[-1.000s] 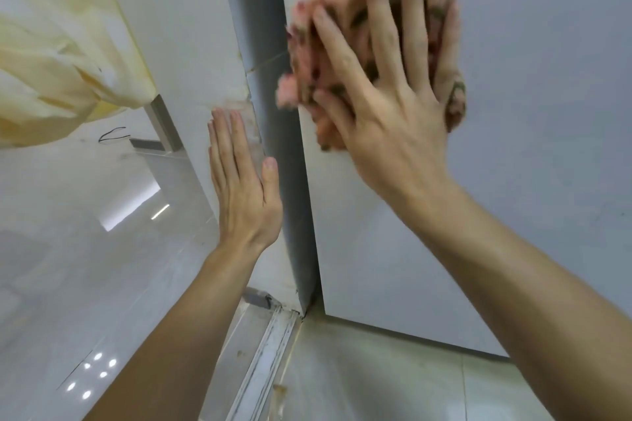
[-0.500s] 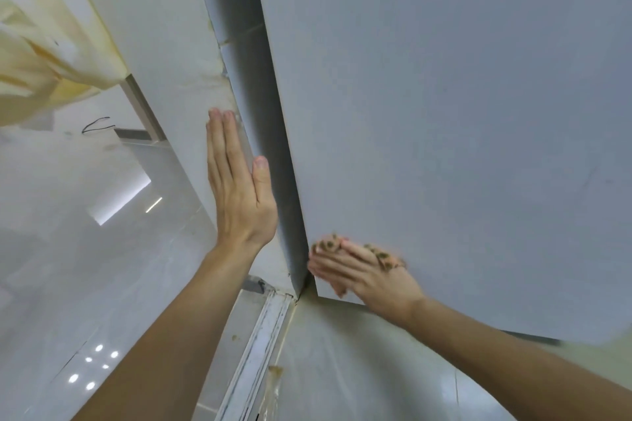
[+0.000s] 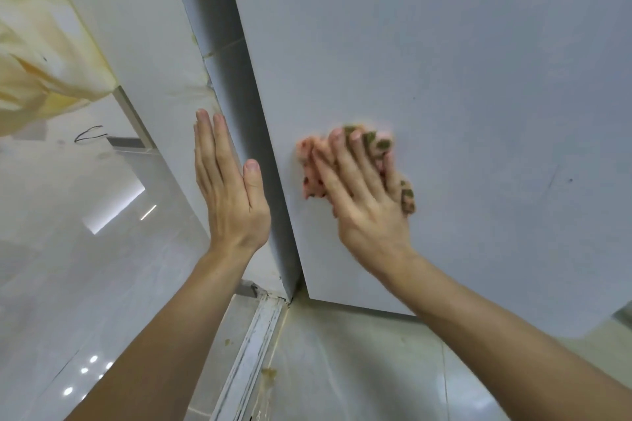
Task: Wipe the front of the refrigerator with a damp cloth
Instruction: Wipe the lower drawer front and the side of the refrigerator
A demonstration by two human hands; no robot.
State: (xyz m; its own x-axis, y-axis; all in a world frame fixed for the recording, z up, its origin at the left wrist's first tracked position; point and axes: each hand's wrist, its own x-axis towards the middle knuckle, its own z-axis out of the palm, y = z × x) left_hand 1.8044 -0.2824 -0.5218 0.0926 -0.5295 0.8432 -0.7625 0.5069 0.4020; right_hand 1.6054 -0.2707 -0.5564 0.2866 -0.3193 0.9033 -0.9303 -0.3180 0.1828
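The refrigerator front [image 3: 461,79] is a large pale grey panel filling the right of the view. My right hand [image 3: 362,198] presses a pink cloth with green and red spots [image 3: 309,181] flat against the panel's lower left part, near its left edge. The cloth shows above and beside my fingers; most of it is hidden under my palm. My left hand [image 3: 229,188] rests flat, fingers together, on the white wall [image 3: 143,44] just left of the refrigerator's dark side [image 3: 246,147]. It holds nothing.
A glossy tiled floor [image 3: 359,369] runs below the refrigerator's bottom edge. A metal door track [image 3: 253,359] with yellowish stains crosses the floor by the wall corner. A cream curtain [image 3: 37,55] hangs at the upper left.
My right hand swept the cloth from high on the panel down to its bottom edge, then back up a little. My left hand stayed on the wall.
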